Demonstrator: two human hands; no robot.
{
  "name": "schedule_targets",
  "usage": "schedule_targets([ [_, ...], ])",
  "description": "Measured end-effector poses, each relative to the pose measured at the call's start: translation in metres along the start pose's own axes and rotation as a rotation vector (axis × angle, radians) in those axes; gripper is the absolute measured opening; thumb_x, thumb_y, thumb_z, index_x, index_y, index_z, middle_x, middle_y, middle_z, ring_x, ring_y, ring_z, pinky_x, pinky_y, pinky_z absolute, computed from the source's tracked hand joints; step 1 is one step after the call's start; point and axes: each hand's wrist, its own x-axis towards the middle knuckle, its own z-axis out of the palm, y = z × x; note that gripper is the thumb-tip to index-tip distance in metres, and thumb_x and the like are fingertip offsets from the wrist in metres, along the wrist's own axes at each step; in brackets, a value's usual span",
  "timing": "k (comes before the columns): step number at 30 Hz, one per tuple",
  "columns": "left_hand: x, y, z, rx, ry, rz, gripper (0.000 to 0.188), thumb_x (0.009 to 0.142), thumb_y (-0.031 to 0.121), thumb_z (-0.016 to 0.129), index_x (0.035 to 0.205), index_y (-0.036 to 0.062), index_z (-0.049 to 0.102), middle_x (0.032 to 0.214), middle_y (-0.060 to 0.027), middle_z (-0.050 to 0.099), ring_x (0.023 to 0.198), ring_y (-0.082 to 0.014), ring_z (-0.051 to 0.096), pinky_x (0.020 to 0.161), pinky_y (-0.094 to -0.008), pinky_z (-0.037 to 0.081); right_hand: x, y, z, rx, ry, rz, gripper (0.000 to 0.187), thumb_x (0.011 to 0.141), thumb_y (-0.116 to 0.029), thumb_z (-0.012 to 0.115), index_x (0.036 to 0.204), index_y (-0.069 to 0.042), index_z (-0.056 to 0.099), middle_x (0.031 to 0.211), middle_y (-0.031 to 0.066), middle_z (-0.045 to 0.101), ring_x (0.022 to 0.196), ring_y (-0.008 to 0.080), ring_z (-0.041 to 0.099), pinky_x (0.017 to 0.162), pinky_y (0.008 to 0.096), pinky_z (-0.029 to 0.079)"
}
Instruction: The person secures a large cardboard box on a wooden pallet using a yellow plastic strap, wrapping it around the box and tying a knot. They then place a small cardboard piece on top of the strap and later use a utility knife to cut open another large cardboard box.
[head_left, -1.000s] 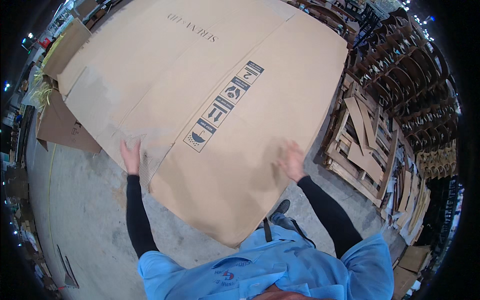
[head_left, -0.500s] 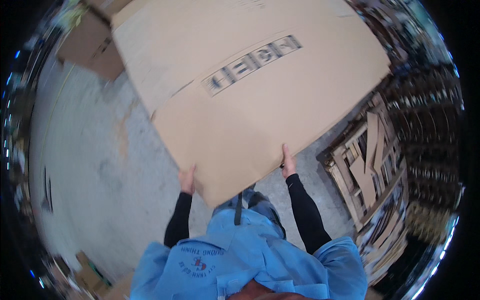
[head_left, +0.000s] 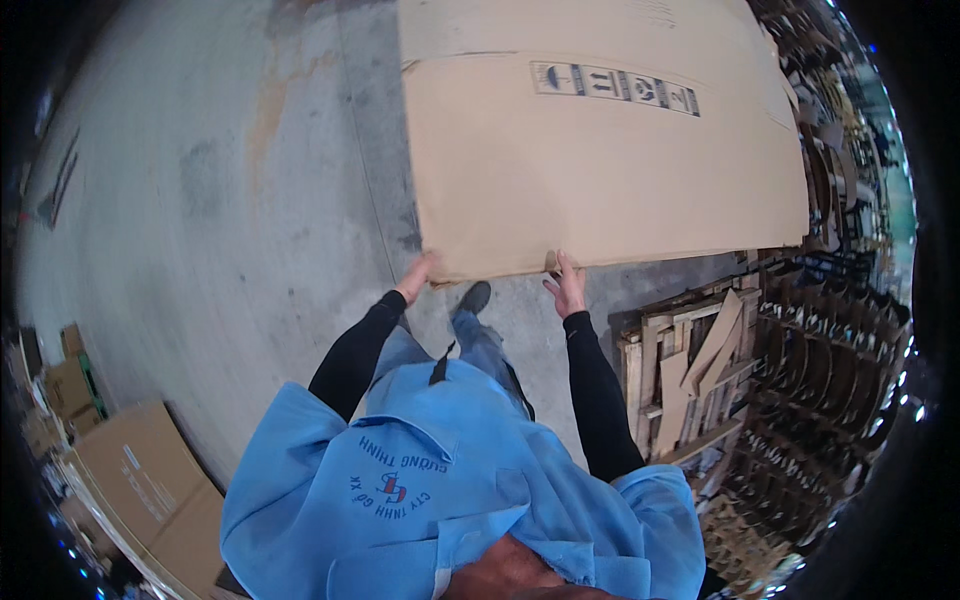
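A large tan cardboard carton (head_left: pixel 600 180) with dark printed handling symbols stretches out in front of me; its depth does not show. At its near left corner is my left hand (head_left: pixel 418 278), somewhat blurred, closed on the edge. My right hand (head_left: pixel 569 287) grips the near edge further right, thumb up against the cardboard and a finger below the edge. The rest of its fingers are partly hidden. Between and below the hands, one dark shoe (head_left: pixel 474 297) shows on the floor.
A wooden pallet (head_left: pixel 690 370) with loose cardboard strips stands to my right. Beyond it are stacks of curved dark pieces (head_left: pixel 830 370). Another brown carton (head_left: pixel 150 490) lies at the lower left, near smaller boxes (head_left: pixel 72 385). Grey concrete floor (head_left: pixel 230 220) spreads on the left.
The carton has swung round and shifted to the right in view, its near edge now lying nearly level. Both hands have stayed at it and appear higher in the picture.
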Motion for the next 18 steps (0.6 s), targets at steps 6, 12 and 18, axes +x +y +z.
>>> schedule_targets([
  [6, -0.064, -0.023, 0.051, 0.581, -0.055, 0.401, 0.037, 0.081, 0.016, 0.069, 0.110, -0.0029, 0.057, 0.109, -0.0192, 0.067, 0.103, -0.0308, 0.065, 0.088, -0.0389, 0.052, -0.014, 0.029, 0.008, 0.066, 0.037, -0.015, 0.054, 0.086, -0.033, 0.067, 0.130, -0.013, 0.043, 0.130, 0.0056, 0.049, 0.113, 0.0276, 0.048, 0.087, 0.0497, 0.046],
  [12, -0.108, 0.019, 0.044, 0.469, -0.198, 0.664, 0.059, 0.081, 0.019, 0.070, 0.133, 0.0053, 0.046, 0.121, -0.0154, 0.063, 0.112, -0.0316, 0.060, 0.094, -0.0397, 0.048, -0.075, -0.015, 0.031, 0.251, -0.006, -0.043, 0.055, 0.092, -0.032, 0.059, 0.136, -0.005, 0.040, 0.136, 0.0135, 0.045, 0.125, 0.0308, 0.043, 0.105, 0.0500, 0.038],
  [18, -0.181, -0.056, -0.127, 0.454, -0.100, 0.566, 0.050, 0.083, 0.026, 0.071, 0.124, -0.0001, 0.056, 0.126, -0.0189, 0.058, 0.116, -0.0292, 0.057, 0.098, -0.0363, 0.045, -0.108, 0.041, 0.106, -0.284, -0.224, -0.039, 0.046, 0.093, -0.022, 0.057, 0.131, -0.002, 0.043, 0.128, 0.0130, 0.050, 0.124, 0.0267, 0.047, 0.101, 0.0501, 0.043],
])
